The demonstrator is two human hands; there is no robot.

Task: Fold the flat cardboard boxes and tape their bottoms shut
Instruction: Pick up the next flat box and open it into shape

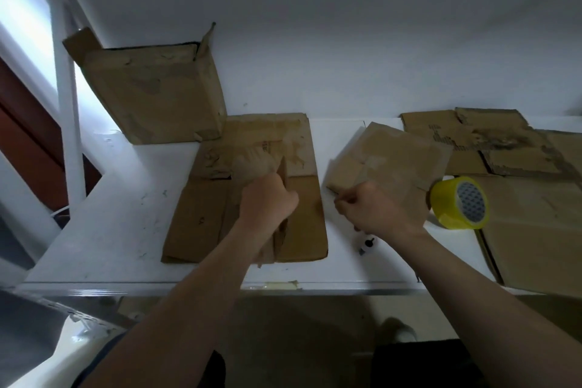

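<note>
White table (110,214): left hand (267,198) grips the flat brown cardboard box (201,214); right hand (378,208) pinches a smaller brown cardboard sheet (387,154), with a round yellow tape roll (458,202) just right.

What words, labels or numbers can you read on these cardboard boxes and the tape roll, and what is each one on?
Middle flat box: small reddish print near its far edge, too blurred to read.
Far-right flat cardboard: dark printed marks, too blurred to read.
Tape roll: patterned core, no words visible.
Small box held by the right hand: no print seen.
Nothing legible anywhere else.
</note>
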